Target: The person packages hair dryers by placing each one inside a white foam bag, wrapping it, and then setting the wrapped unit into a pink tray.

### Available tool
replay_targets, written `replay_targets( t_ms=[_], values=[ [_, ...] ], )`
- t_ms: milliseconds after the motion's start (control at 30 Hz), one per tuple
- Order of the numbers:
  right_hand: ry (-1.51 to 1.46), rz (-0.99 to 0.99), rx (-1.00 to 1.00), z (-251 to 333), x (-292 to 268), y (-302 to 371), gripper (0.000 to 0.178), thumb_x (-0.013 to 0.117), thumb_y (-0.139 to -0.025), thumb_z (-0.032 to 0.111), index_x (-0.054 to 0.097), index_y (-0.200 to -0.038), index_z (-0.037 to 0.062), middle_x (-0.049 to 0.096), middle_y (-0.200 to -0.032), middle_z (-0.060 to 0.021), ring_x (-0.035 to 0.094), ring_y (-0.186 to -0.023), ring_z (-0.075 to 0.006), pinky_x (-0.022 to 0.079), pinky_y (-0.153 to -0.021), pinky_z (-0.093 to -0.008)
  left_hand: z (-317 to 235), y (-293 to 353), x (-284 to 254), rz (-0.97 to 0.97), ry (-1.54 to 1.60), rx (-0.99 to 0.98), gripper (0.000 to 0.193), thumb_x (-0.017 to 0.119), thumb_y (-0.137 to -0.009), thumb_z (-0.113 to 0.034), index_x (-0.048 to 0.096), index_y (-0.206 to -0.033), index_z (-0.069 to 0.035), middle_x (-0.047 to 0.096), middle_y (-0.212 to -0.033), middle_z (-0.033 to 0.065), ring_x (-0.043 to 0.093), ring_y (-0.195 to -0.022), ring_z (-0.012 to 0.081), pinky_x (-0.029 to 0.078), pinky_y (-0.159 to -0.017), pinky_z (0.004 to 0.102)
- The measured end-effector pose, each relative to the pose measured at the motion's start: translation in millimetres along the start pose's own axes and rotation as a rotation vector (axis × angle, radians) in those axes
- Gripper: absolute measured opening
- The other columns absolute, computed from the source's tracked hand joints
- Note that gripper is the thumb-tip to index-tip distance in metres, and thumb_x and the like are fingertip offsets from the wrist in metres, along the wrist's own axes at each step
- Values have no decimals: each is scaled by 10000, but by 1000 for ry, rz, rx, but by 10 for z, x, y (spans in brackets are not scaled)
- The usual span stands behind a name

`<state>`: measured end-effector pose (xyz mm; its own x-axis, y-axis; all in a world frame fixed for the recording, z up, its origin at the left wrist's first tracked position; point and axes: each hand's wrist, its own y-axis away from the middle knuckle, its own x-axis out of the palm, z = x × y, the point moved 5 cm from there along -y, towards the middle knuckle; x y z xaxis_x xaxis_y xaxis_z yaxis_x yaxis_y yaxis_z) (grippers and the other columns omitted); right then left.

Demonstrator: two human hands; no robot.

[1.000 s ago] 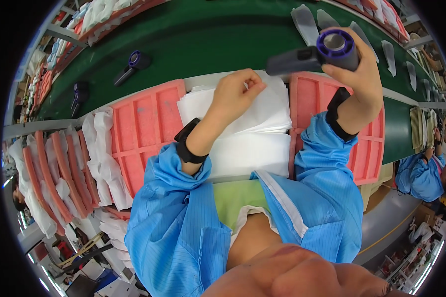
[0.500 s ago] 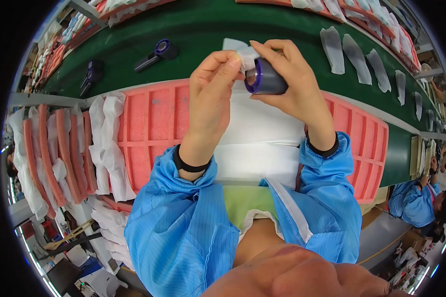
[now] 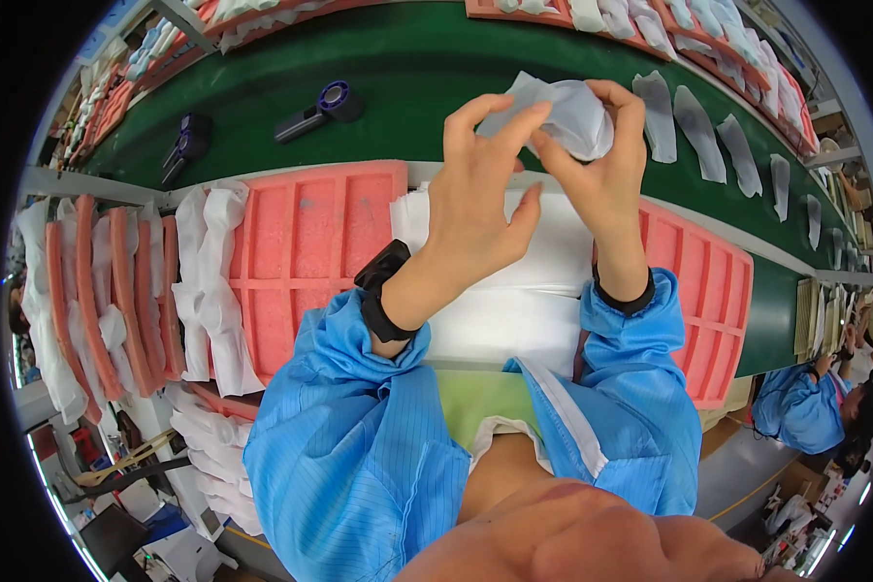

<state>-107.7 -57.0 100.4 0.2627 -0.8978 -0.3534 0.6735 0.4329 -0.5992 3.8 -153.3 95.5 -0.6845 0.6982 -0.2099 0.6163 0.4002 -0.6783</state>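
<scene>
A green conveyor belt point(image 3: 398, 68) runs across the top of the view, curving with the lens. Below it sits a workbench edge carrying a pink moulded tray point(image 3: 306, 257) on the person's left and a second pink tray point(image 3: 703, 291) on the right, with a stack of white foam sheets point(image 3: 514, 310) between them. More pink trays stacked on edge with white bags point(image 3: 116, 291) fill the far left. Another worker in a blue coat point(image 3: 805, 412) sits at the lower right.

On the belt lie two dark handheld fans: one with a purple ring point(image 3: 320, 109) and a darker one point(image 3: 186, 145) further left. A row of flat white pouches point(image 3: 698, 121) lies on the belt to the right.

Both hands are raised above the white sheets, in front of the belt. The right hand point(image 3: 601, 179) closes its fingers around a white translucent bag point(image 3: 563, 112), which bulges around something inside that cannot be made out. The left hand point(image 3: 480, 209) pinches the bag's near edge between thumb and forefinger, the other fingers loosely curled. A black wristband point(image 3: 383, 291) sits on the left wrist.
</scene>
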Motion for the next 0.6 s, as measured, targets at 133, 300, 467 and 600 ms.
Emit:
replay_targets(
  t_ms=[133,300,467,600],
  values=[
    [-234,233,-80,124,115,76,713,821,-657,113,436,-1247,4,565,-1104,-118,582,-979,-209,481,-825,-316,162,-99,-125,-46,-97,69,703,803,-632,-72,508,-1269,-110,541,-1100,99,590,-893,232,501,-737,327],
    [-348,416,-128,84,164,48,598,797,-656,84,508,-1175,9,607,-1042,-94,604,-931,-212,483,-811,-329,197,-200,-281,102,677,-213,670,834,-632,-113,540,-1234,-86,533,-1125,78,563,-1001,216,473,-823,312],
    [-140,501,-75,-44,191,49,469,752,-650,40,578,-1084,21,640,-950,-93,628,-853,-217,493,-750,-332,182,-209,-420,126,620,14,572,848,-636,-135,592,-1143,-67,526,-1125,89,530,-1062,218,432,-893,324],
    [223,216,-84,-78,111,16,399,711,-659,16,599,-1042,21,651,-896,-110,638,-794,-219,496,-710,-330,274,-152,-587,-333,190,-100,446,834,-661,-155,631,-1047,-62,514,-1143,115,495,-1103,241,403,-929,345]
  ],
)
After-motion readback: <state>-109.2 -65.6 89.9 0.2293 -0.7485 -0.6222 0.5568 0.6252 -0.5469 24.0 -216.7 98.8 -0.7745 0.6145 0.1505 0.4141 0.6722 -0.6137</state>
